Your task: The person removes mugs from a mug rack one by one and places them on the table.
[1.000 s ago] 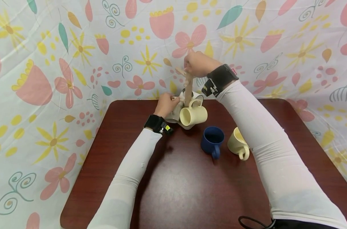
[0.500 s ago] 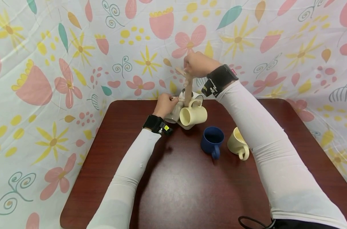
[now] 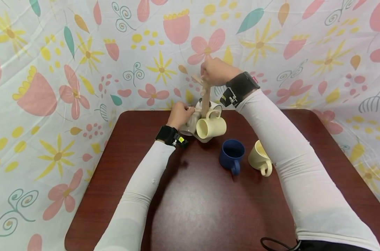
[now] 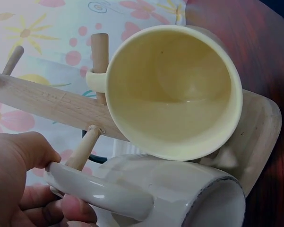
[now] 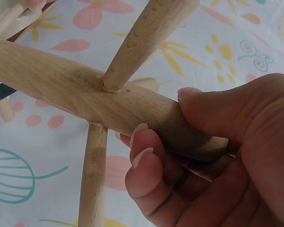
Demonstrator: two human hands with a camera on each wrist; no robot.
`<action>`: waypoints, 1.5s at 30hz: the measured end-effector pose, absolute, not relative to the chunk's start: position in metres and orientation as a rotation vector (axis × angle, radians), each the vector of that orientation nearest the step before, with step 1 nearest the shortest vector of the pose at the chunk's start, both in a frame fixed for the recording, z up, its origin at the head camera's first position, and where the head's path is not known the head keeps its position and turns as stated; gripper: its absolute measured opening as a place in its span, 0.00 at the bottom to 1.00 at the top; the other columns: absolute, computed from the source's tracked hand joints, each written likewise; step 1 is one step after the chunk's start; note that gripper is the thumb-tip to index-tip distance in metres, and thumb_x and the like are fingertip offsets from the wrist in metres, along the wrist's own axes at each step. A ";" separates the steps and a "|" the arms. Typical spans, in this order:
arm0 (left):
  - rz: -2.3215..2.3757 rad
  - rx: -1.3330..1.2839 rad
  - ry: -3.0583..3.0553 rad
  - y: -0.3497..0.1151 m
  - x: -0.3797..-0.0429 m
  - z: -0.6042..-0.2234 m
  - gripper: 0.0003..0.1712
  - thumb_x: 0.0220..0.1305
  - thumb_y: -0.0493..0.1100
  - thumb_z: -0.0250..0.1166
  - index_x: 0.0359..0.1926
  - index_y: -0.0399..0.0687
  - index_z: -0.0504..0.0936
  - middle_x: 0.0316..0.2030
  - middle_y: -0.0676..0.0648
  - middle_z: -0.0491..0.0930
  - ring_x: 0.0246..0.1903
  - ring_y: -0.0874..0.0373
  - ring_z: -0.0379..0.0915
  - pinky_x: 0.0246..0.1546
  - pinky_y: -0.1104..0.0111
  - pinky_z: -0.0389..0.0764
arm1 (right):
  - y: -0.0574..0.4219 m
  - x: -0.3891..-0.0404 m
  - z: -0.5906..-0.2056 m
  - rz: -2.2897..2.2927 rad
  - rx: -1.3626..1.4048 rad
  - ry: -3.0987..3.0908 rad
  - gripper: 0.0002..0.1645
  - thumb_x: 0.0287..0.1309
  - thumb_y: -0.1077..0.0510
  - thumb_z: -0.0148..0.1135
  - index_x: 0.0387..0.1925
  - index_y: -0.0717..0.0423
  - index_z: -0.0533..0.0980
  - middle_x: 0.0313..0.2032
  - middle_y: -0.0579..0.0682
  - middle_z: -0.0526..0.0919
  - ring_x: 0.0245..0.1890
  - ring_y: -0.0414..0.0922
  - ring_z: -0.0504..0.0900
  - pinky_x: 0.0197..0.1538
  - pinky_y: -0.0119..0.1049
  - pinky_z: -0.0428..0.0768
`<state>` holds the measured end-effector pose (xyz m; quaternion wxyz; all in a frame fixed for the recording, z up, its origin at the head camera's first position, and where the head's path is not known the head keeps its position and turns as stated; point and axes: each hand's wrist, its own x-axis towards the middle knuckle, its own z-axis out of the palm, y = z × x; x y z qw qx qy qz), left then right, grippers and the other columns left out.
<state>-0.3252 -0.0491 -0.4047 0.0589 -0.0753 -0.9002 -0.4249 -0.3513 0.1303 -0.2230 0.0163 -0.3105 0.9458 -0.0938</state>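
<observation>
A wooden mug tree (image 3: 206, 99) stands at the back of the table, its post gripped near the top by my right hand (image 3: 216, 71). In the right wrist view, thumb and fingers wrap the post (image 5: 146, 111) just above two pegs. My left hand (image 3: 180, 115) pinches the handle of a whitish mug (image 4: 179, 189), which hangs on a lower peg (image 4: 84, 147) passing through that handle. Beside it a pale yellow mug (image 3: 212, 127) hangs on its side, mouth facing the left wrist camera. Another white mug with a dark rim (image 3: 215, 105) shows partly behind the post.
A blue mug (image 3: 232, 156) and a second pale yellow mug (image 3: 259, 159) stand upright on the dark red table (image 3: 190, 202), right of the tree. The right sleeve (image 3: 290, 153) passes close by the yellow one. A flowered cloth (image 3: 121, 45) hangs behind the table.
The left hand has shifted very slightly left at the whitish mug's handle. The right hand keeps its hold on the post, and the mugs look unmoved.
</observation>
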 end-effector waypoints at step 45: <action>-1.232 -0.147 -2.662 -0.077 -0.288 -0.417 0.15 0.77 0.49 0.61 0.34 0.45 0.83 0.22 0.48 0.81 0.23 0.54 0.79 0.28 0.68 0.72 | 0.130 -0.351 -0.225 -0.290 -0.955 2.936 0.14 0.72 0.61 0.53 0.48 0.68 0.79 0.46 0.67 0.83 0.48 0.59 0.80 0.59 0.52 0.78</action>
